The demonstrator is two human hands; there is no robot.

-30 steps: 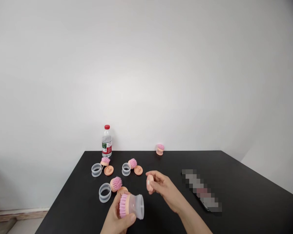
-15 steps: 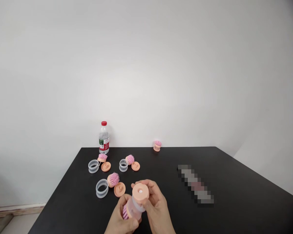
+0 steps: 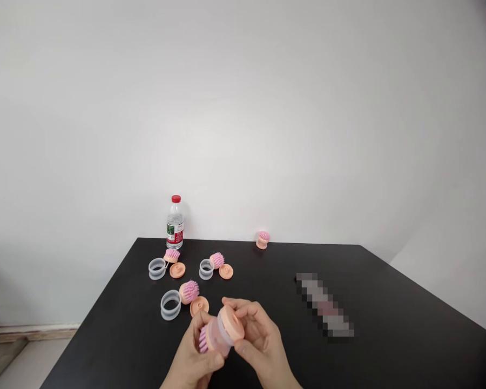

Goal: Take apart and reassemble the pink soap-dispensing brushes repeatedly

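Near the front edge of the table I hold a palm scrub brush point(image 3: 217, 336) with a translucent waisted body, pink bristles and a peach cap point(image 3: 231, 323). Wrapped round its bristle end and body is my left hand point(image 3: 191, 357). The fingertips and thumb of my right hand point(image 3: 264, 336) rest on the rim of the cap, which faces right and toward me. The brush lies tilted, bristles to the left. Just beyond my left hand are a loose peach cap point(image 3: 198, 306), a pink bristle head point(image 3: 189, 292) and a clear ring point(image 3: 170, 304).
Farther back lie two more sets, with clear rings point(image 3: 157, 269), bristle heads point(image 3: 217, 260) and peach caps point(image 3: 225, 272). A red-capped water bottle point(image 3: 175, 226) stands at the back left. A whole brush point(image 3: 262, 240) sits by the wall. A pixelated long object point(image 3: 326, 307) lies right.
The held brush has tipped so its cap turns to the right, where it faced more upward before. My right hand has shifted slightly right on the cap. The view has moved a little.
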